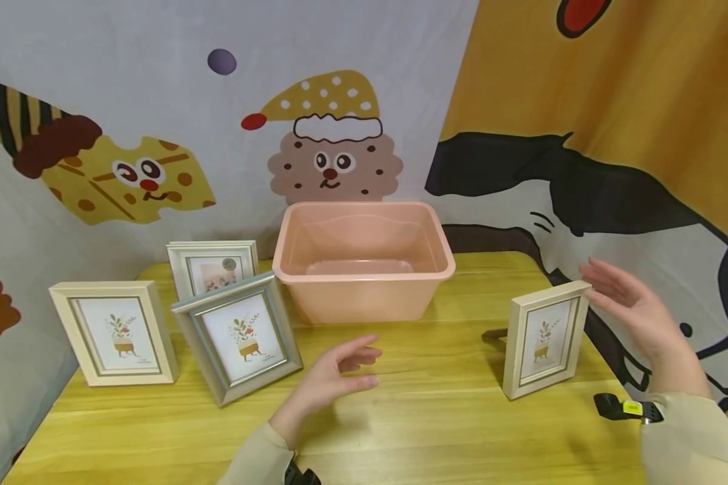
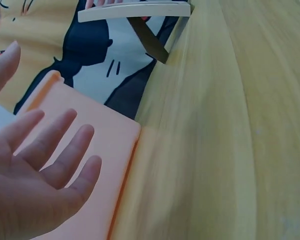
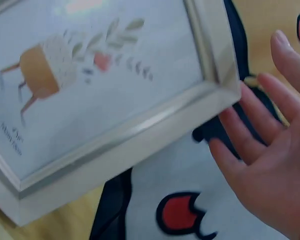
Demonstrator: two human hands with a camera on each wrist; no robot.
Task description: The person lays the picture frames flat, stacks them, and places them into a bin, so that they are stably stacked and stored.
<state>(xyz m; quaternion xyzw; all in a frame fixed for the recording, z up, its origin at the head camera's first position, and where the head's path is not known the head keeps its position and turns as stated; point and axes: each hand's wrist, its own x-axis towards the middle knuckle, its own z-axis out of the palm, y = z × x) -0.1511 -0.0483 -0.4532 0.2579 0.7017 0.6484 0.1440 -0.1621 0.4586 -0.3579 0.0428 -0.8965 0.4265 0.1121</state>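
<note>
At the table's right side a cream picture frame (image 1: 546, 340) stands on its brown back leg (image 1: 494, 334), showing a potted-plant print. Beside its upper right corner is my right hand (image 1: 633, 303), fingers extended; in the right wrist view the fingertips (image 3: 247, 100) lie at the frame's edge, and I cannot tell whether they touch. My left hand (image 1: 334, 370) hovers over the middle of the table, fingers relaxed and holding nothing. Nearest to it on the left stands a silver-blue picture frame (image 1: 243, 337), tilted, with a similar print.
A pink plastic bin (image 1: 364, 296) stands at the back middle, with nothing visible inside. Another cream frame (image 1: 118, 337) stands at far left, and a white frame (image 1: 212, 266) behind the silver-blue one is partly hidden. A cartoon-printed cloth (image 1: 340, 40) hangs behind the wooden table (image 1: 437, 424).
</note>
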